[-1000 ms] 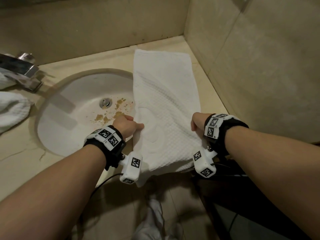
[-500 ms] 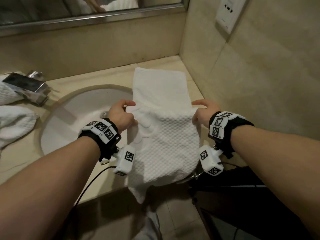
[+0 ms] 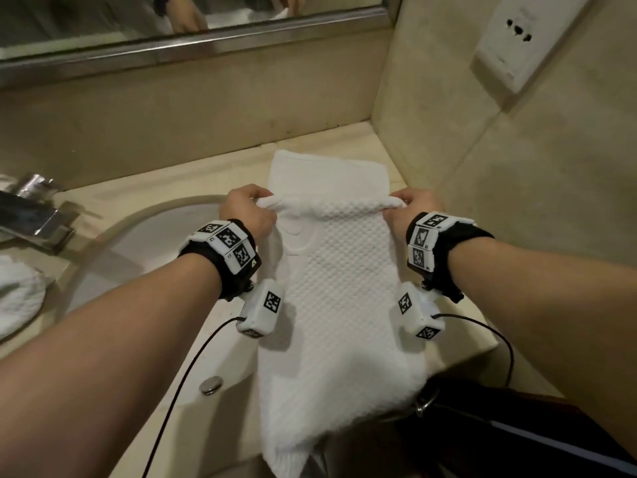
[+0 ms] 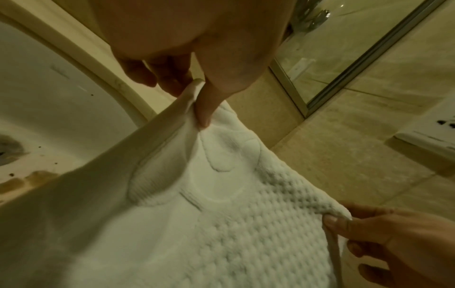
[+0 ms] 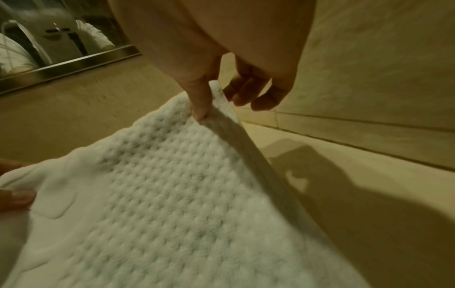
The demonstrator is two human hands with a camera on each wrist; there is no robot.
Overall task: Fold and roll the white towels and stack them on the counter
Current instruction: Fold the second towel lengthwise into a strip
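- At 6 o'clock in the head view, the near end of the white towel (image 3: 339,357) hangs over the front edge of the counter (image 3: 220,346); a small round metal cap (image 3: 211,385) sits on the counter just to its left, at 7 o'clock.
- The towel's waffle-textured part slopes up away from the viewer, between the two forearms.
- The left hand (image 3: 246,212) pinches the towel's raised left corner, thumb on top and fingers curled beneath, at about 11 o'clock from centre.
- The right hand (image 3: 415,210) pinches the raised right corner the same way, at about 1 o'clock; the edge is stretched between both hands.
- Beyond the hands, at 12 o'clock, the rest of the towel lies flat on the counter, reaching towards the back wall.
- The sink (image 3: 144,243) lies at 9 o'clock, partly under the towel's left side; brown stains show in it in the left wrist view.
- A faucet (image 3: 32,215) and another towel (image 3: 19,298) sit at the far left.
- The mirror (image 3: 172,25) runs along the top; a wall socket (image 3: 513,43) is at 2 o'clock.
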